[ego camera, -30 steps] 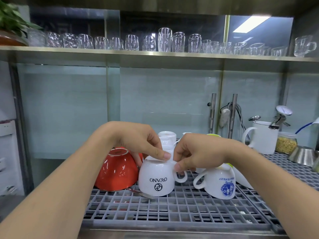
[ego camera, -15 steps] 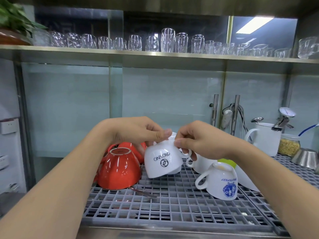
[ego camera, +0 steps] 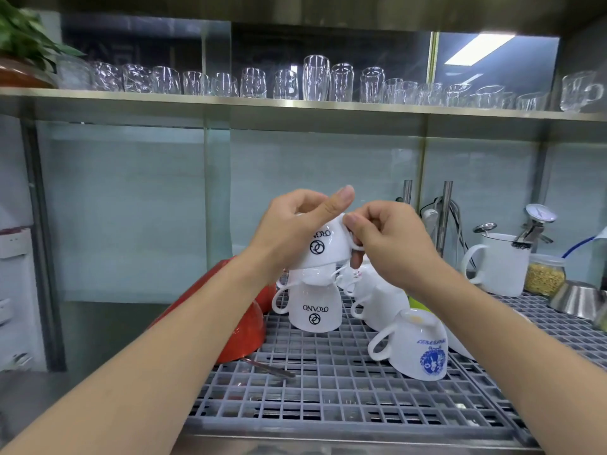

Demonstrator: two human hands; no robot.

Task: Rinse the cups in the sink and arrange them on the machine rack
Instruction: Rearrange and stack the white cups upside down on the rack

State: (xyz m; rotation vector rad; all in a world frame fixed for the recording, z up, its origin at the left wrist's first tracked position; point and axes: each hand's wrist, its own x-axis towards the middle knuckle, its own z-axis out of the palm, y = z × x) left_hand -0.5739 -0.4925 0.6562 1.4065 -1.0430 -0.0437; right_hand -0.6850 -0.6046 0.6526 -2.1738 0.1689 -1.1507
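An upside-down white ORGANO cup (ego camera: 323, 246) is held by both hands above a short stack of white cups (ego camera: 315, 307) on the grey grid rack (ego camera: 328, 399). My left hand (ego camera: 295, 228) grips the cup's body from the left, thumb raised. My right hand (ego camera: 391, 241) pinches its handle from the right. A white cup with a blue print (ego camera: 417, 344) lies tilted on the rack at the right. More white cups (ego camera: 374, 297) sit behind it. A red cup (ego camera: 244, 333) stands inverted at the left, partly hidden by my left forearm.
A spoon (ego camera: 269, 369) lies on the rack near the red cup. At the right stand a white pitcher (ego camera: 499, 264) with a thermometer, a jar of grains (ego camera: 543, 274) and a steel bowl (ego camera: 578, 298). Several glasses line the steel shelf (ego camera: 295, 108) overhead.
Both hands lifted the ORGANO cup off the rack's front and carried it up and back, over the stack of white cups.
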